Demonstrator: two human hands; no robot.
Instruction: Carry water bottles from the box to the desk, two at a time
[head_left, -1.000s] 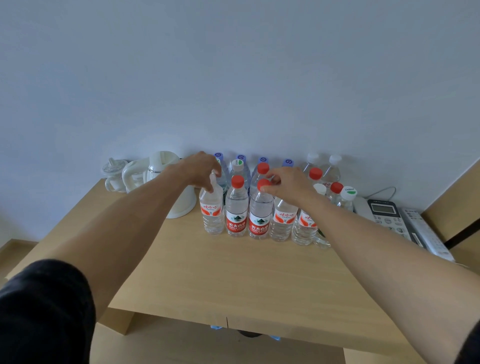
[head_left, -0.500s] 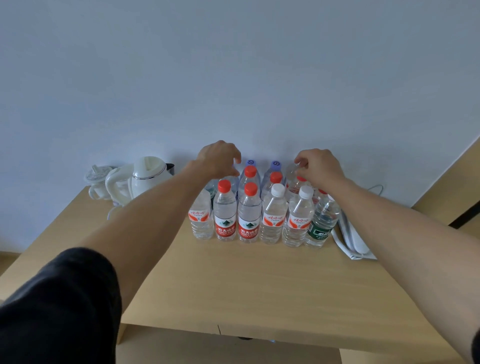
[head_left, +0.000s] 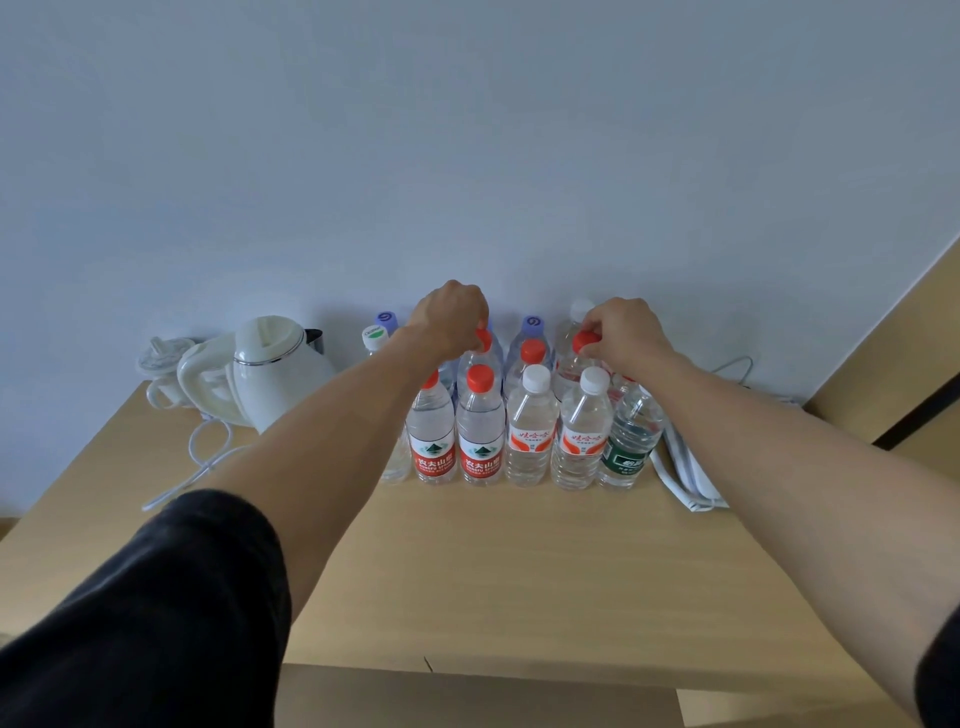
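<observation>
Several clear water bottles stand in rows at the back of a light wooden desk (head_left: 519, 582). My left hand (head_left: 453, 318) reaches over the front row and grips the red cap of a second-row bottle (head_left: 482, 358). My right hand (head_left: 623, 332) pinches the red cap of another second-row bottle (head_left: 574, 364) further right. The front row holds two red-labelled bottles (head_left: 480, 431), two white-capped bottles (head_left: 531, 431) and a green-labelled bottle (head_left: 629, 441). No box is in view.
A white electric kettle (head_left: 270, 369) with its cord stands at the desk's back left, a small white cup (head_left: 166, 364) beside it. White folded items (head_left: 685, 478) lie right of the bottles. A pale wall rises behind; a wooden panel (head_left: 898, 364) stands at right.
Both hands left the front-row bottle caps, moved back over the rows and lowered onto red caps in the second row. The view shifted closer and slightly right.
</observation>
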